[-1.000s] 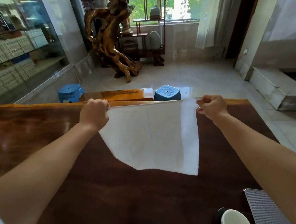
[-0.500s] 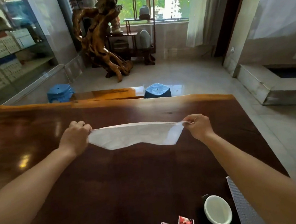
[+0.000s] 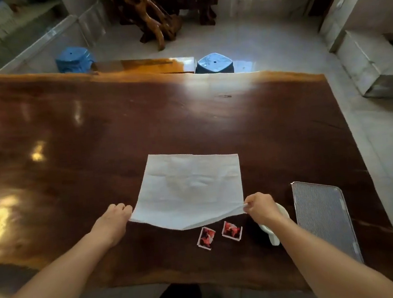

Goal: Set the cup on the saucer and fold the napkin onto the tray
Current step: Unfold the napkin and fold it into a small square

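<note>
Dark glossy wood table (image 3: 212,123) filled the view, w/ 2 blue stools (image 3: 214,63) beyond its far edge. White napkin (image 3: 190,188), which half a sec earlier hung in the air between the hands further out, now lay spread mostly flat mid-table. Only its near edge was lifted & sagging. L hand (image 3: 112,220) had pulled back toward the body, fingers curled together, pinching the near-left corner. R hand (image 3: 261,208) was likewise nearer, thumb & fingertips pinching the near-right corner. White cup (image 3: 276,232) sat under the R wrist, partly hidden. Metal tray (image 3: 324,218) lay just right of it, apart from the napkin. 2 red packets (image 3: 232,230) lay just past the sagging edge, on the body side.
</note>
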`<state>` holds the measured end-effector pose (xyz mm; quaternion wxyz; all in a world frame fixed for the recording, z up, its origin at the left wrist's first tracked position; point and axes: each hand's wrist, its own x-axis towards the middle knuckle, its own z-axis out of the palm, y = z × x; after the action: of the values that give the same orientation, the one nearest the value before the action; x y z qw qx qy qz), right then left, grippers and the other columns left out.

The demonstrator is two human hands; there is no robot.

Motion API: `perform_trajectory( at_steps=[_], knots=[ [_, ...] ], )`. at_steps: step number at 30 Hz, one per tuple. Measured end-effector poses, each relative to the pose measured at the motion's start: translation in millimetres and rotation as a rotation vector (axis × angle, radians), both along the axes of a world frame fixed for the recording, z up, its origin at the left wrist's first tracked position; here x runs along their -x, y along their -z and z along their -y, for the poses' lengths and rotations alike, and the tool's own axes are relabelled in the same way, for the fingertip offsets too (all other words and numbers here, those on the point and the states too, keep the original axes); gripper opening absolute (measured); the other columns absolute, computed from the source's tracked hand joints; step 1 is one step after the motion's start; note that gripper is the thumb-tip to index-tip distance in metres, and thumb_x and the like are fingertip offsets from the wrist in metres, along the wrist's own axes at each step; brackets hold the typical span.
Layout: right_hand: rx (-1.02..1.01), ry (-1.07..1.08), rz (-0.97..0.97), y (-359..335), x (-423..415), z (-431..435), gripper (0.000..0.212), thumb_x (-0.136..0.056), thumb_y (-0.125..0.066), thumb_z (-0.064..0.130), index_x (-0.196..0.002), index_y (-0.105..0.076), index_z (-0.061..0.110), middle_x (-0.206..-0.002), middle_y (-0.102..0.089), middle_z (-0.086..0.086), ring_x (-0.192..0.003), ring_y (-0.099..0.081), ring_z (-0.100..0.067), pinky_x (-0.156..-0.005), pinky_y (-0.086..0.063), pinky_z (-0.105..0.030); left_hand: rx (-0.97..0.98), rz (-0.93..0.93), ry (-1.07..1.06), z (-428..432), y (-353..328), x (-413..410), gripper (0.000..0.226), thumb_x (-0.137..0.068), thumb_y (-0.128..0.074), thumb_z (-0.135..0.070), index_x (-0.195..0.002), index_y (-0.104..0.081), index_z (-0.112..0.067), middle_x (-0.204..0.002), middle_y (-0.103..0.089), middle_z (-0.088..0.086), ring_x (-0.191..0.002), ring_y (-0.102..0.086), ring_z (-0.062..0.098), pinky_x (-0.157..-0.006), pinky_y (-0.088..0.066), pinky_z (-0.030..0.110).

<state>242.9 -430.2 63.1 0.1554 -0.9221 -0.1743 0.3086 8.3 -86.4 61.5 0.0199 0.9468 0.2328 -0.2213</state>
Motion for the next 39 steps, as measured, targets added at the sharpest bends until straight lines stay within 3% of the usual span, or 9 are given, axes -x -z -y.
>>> perform_trajectory(
  at_steps=[5, 8, 14, 17, 20, 22, 26, 32, 39],
  knots=[
    [0.031, 0.045, 0.018, 12.9, -4.7, -1.1, 0.028, -0.095, -0.055, 0.015, -0.067, -0.057, 0.015, -0.078, -0.063, -0.008, -0.087, -0.062, -0.032, -0.071, -0.045, -0.032, 0.040, 0.026, -0.054, -6.0, 8.8, -5.6, 0.018, -0.093, -0.053, -0.006, -0.086, -0.048, -0.021, -0.089, -0.057, -0.004, -0.088, -0.049, 0.018, -0.070, -0.052, 0.035],
    [0.033, 0.103, 0.012, 16.8, -21.0, -4.1, 0.036, -0.094, -0.056, 0.017, -0.058, -0.052, 0.017, -0.071, -0.060, -0.007, -0.079, -0.060, -0.030, -0.067, -0.042, -0.031, 0.074, 0.107, -0.154, -19.9, 9.0, -24.7, 0.015, -0.097, -0.051, -0.008, -0.088, -0.056, -0.018, -0.090, -0.062, 0.001, -0.085, -0.056, 0.020, -0.073, -0.056, 0.040],
    [0.049, 0.183, 0.002, 31.0, -60.0, -24.8, 0.035, -0.093, -0.055, 0.019, -0.059, -0.051, 0.015, -0.070, -0.059, -0.006, -0.072, -0.056, -0.028, -0.062, -0.039, -0.031, 0.249, 0.265, -0.391, -61.1, 23.7, -72.2, 0.016, -0.098, -0.059, -0.025, -0.086, -0.064, -0.017, -0.086, -0.066, 0.002, -0.080, -0.061, 0.021, -0.070, -0.052, 0.038],
    [0.043, 0.225, -0.011, 41.7, -81.7, -39.1, 0.034, -0.097, -0.052, 0.022, -0.063, -0.053, 0.018, -0.071, -0.059, -0.002, -0.066, -0.054, -0.018, -0.054, -0.037, -0.029, 0.311, 0.310, -0.497, -78.7, 35.6, -97.9, 0.017, -0.097, -0.060, -0.026, -0.085, -0.064, -0.016, -0.084, -0.065, 0.002, -0.077, -0.059, 0.020, -0.065, -0.046, 0.036],
    [-0.023, 0.306, -0.053, 54.8, -101.3, -55.7, 0.029, -0.101, -0.049, 0.027, -0.079, -0.062, 0.015, -0.081, -0.065, -0.004, -0.074, -0.060, -0.019, -0.064, -0.050, -0.034, 0.346, 0.335, -0.570, -91.9, 49.3, -121.7, 0.017, -0.098, -0.059, -0.028, -0.086, -0.063, -0.017, -0.086, -0.065, 0.002, -0.073, -0.056, 0.013, -0.057, -0.041, 0.030],
    [-0.066, 0.372, -0.062, 65.8, -111.0, -66.2, 0.029, -0.103, -0.046, 0.029, -0.089, -0.063, 0.011, -0.086, -0.066, -0.006, -0.082, -0.063, -0.024, -0.074, -0.052, -0.040, 0.370, 0.355, -0.615, -98.8, 59.2, -136.9, 0.016, -0.099, -0.059, -0.030, -0.089, -0.063, -0.018, -0.087, -0.066, 0.001, -0.075, -0.059, 0.015, -0.061, -0.046, 0.033],
    [-0.120, 0.532, -0.089, 91.5, -121.6, -85.5, 0.032, -0.105, -0.040, 0.030, -0.093, -0.060, 0.009, -0.090, -0.065, -0.009, -0.085, -0.063, -0.029, -0.068, -0.047, -0.038, 0.419, 0.384, -0.707, -110.9, 82.7, -158.4, 0.018, -0.099, -0.058, -0.033, -0.095, -0.065, -0.016, -0.089, -0.065, 0.001, -0.086, -0.061, 0.025, -0.072, -0.050, 0.040],
    [-0.114, 0.610, -0.075, 120.4, -135.6, -100.6, 0.036, -0.105, -0.035, 0.034, -0.087, -0.057, 0.012, -0.084, -0.062, -0.006, -0.078, -0.057, -0.024, -0.066, -0.044, -0.038, 0.471, 0.407, -0.801, -116.5, 114.6, -175.4, 0.018, -0.102, -0.052, -0.033, -0.096, -0.061, -0.017, -0.086, -0.064, 0.001, -0.073, -0.056, 0.016, -0.058, -0.040, 0.034],
    [-0.079, 0.641, -0.006, 140.7, -151.4, -114.7, 0.039, -0.105, -0.030, 0.040, -0.083, -0.052, 0.017, -0.080, -0.061, -0.005, -0.070, -0.055, -0.020, -0.056, -0.039, -0.034, 0.480, 0.431, -0.811, -123.2, 137.1, -188.0, 0.022, -0.104, -0.047, -0.036, -0.092, -0.057, -0.021, -0.080, -0.065, -0.002, -0.074, -0.060, 0.017, -0.059, -0.045, 0.035]
  ],
)
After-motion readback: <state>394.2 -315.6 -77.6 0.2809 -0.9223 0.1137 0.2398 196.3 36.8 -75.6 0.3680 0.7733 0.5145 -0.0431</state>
